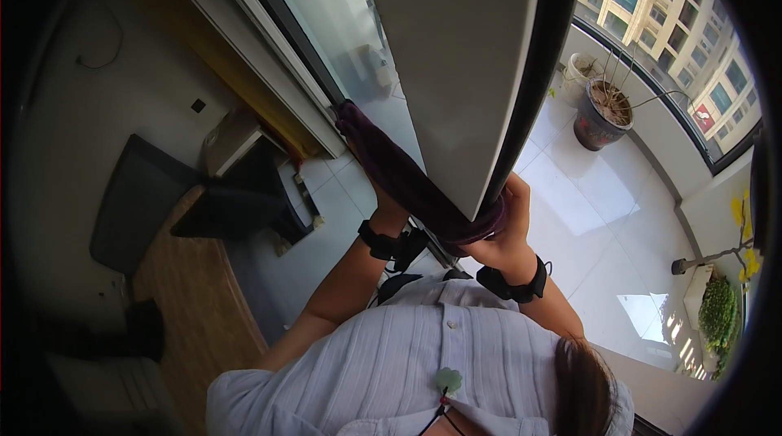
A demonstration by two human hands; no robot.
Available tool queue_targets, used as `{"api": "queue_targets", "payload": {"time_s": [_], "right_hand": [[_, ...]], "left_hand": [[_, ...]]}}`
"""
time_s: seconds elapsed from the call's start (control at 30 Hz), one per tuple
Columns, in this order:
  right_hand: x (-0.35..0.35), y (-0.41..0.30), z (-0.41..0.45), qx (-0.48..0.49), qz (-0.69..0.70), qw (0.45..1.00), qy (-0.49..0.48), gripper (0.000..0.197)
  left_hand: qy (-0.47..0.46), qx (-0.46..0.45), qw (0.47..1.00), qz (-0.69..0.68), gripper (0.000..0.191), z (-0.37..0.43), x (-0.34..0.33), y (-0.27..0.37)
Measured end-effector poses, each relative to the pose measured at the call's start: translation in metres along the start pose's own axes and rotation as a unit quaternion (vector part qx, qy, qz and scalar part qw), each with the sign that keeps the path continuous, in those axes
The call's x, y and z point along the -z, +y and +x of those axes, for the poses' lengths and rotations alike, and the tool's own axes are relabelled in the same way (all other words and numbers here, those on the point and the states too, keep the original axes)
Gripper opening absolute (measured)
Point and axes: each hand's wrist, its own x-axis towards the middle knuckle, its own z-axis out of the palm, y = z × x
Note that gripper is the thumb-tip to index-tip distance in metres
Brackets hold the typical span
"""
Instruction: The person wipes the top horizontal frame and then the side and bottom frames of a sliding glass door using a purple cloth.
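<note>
A dark purple cloth (397, 173) stretches from the dark frame of a glass door across to the near edge of a tall white panel (464, 81). At its right end the cloth wraps around the panel's corner, beside a black edge strip (531, 81). My right hand (513, 225) holds this bunched end, with the thumb side up against the black strip. Under the cloth's left part is my left hand (388, 207), its fingers mostly hidden by the fabric. Both wrists wear black bands.
On the left are a wooden table (189, 289), a dark chair (232, 210) and a yellow curtain (244, 94). Glass (342, 26) stands ahead. To the right, a potted plant (602, 115) and a white pot (580, 72) rest on tiled floor, with a green plant (718, 314) nearer.
</note>
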Motion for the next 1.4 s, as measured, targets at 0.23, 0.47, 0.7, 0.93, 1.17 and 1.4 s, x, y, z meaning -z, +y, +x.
{"api": "queue_targets", "payload": {"time_s": [0.23, 0.47, 0.7, 0.93, 1.17, 1.4], "right_hand": [[0.002, -0.016, 0.014, -0.028, -0.040, 0.999, 0.016, 0.067], [0.004, -0.031, 0.020, 0.064, -0.237, 0.963, 0.113, 0.055], [-0.001, -0.053, 0.013, 0.122, -0.358, 0.920, 0.104, 0.040], [-0.038, -0.065, 0.048, -0.041, -0.055, 0.969, 0.238, 0.081], [-0.048, -0.037, 0.027, -0.096, -0.198, 0.941, 0.255, 0.049], [-0.054, -0.027, 0.023, -0.070, -0.239, 0.927, 0.280, 0.055]], "left_hand": [[0.008, 0.043, 0.999, -0.007, 0.049, -0.007, 0.029, -0.003], [0.000, 0.029, 0.999, 0.042, 0.040, -0.011, 0.048, 0.029], [-0.024, -0.274, 0.840, 0.468, 0.024, 0.025, 0.060, -0.031], [-0.131, -0.264, 0.870, 0.396, 0.026, 0.085, 0.000, 0.041], [-0.168, -0.268, 0.883, 0.348, 0.037, 0.044, 0.009, 0.004], [-0.225, -0.390, 0.818, 0.358, 0.049, 0.064, -0.019, 0.061]]}}
